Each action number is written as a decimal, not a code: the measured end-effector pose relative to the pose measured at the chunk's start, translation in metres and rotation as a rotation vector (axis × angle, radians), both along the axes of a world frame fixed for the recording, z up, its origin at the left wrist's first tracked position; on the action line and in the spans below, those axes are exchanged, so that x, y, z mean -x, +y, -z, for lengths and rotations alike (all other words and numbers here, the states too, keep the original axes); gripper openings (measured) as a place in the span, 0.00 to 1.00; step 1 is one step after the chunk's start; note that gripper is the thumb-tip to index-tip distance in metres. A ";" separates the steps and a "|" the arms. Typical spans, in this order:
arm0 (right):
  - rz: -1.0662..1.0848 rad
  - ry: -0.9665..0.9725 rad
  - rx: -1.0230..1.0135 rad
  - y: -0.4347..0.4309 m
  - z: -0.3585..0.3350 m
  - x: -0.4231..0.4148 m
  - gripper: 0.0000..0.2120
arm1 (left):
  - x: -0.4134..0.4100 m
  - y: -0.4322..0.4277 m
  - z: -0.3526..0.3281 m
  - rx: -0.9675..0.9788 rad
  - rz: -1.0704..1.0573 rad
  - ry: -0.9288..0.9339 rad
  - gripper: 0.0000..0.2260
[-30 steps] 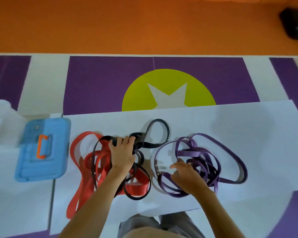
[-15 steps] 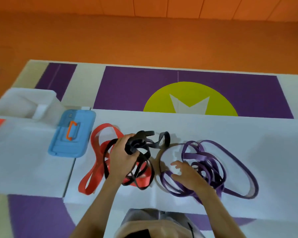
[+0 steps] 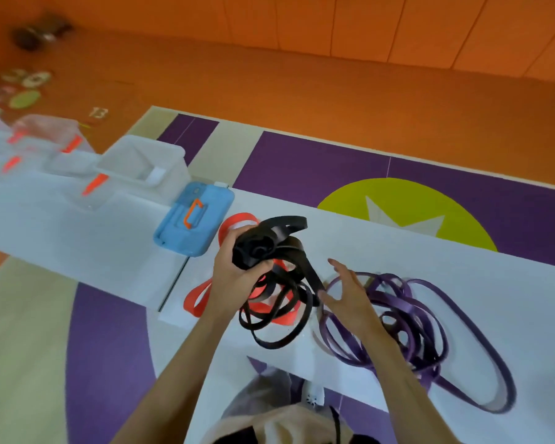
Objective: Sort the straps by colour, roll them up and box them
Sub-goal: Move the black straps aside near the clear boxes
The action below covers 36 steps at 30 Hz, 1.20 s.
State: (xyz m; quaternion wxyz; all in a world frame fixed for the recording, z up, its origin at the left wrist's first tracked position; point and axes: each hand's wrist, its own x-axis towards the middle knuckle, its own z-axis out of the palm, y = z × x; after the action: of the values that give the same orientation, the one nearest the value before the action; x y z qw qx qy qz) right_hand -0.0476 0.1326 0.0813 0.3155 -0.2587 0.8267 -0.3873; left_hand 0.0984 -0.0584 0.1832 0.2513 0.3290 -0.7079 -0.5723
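A bunched part of the black strap (image 3: pixel 257 248) is gripped in the left hand (image 3: pixel 229 278) and held up over the left end of the white table (image 3: pixel 414 251), while its loose loops are left trailing down toward the near edge. The red strap (image 3: pixel 194 299) lies underneath and is largely hidden by that hand and the black loops; only a bend at the far side and a loop at the near left corner can be seen. The right hand (image 3: pixel 350 293) is held open with fingers spread, just beside the black loops and over the left rim of the purple strap (image 3: pixel 430 315); contact with either cannot be told. The purple strap is spread in a loose tangle further right, partly covered by the forearm. A blue lid (image 3: pixel 205 232) with an orange handle is set by the table's left end. Clear boxes (image 3: pixel 141 168) beyond it are blurred, and small round things on the orange floor (image 3: pixel 302 91) cannot be made out.
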 end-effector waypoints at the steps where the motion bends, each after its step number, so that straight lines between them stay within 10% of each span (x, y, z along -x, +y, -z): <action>1: -0.001 0.014 0.045 -0.004 -0.006 -0.004 0.32 | -0.004 0.001 0.000 -0.033 -0.023 0.017 0.28; 7: -0.162 -0.109 0.317 -0.043 -0.041 -0.033 0.28 | -0.035 -0.004 -0.002 -0.332 -0.242 0.200 0.29; 15: -0.453 -0.044 0.332 -0.137 -0.081 -0.112 0.53 | -0.103 -0.047 -0.003 -0.649 -0.411 0.424 0.29; 36: -0.675 0.017 0.207 -0.472 -0.071 -0.366 0.38 | -0.377 -0.321 0.028 -0.553 -0.726 0.333 0.20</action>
State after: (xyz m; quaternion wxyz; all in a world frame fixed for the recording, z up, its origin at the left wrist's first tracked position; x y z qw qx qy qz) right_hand 0.3186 -0.3397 0.1522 0.3909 -0.5511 0.6537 -0.3410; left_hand 0.4752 -0.3793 0.1550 0.4477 0.5131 -0.3190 -0.6592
